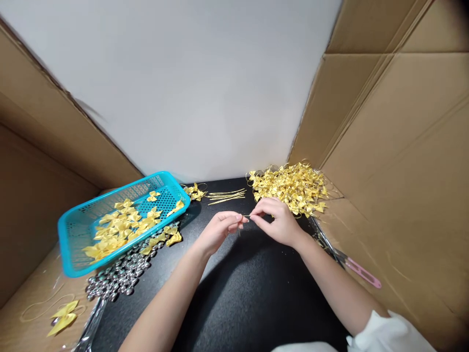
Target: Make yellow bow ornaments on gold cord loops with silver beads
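Note:
Over the black work surface [234, 293], my left hand [222, 229] and my right hand [276, 221] face each other, fingertips a short gap apart. A thin gold cord [246, 216] runs between them, pinched at each end by thumb and finger. Most of the cord is hidden in the fingers. Behind the hands lie several straight gold cords [227, 195], side by side. Close to my right hand is a heaped pile of yellow ribbon bows [289, 188] with gold loops.
A turquoise basket [65, 244] at left holds several yellow bows [120, 225]. Silver beads [122, 276] lie along its near side. One looped bow [64, 318] sits at front left. Pink-handled scissors [362, 274] lie right of my forearm. Cardboard walls [410, 146] and a white panel [220, 88] enclose the space.

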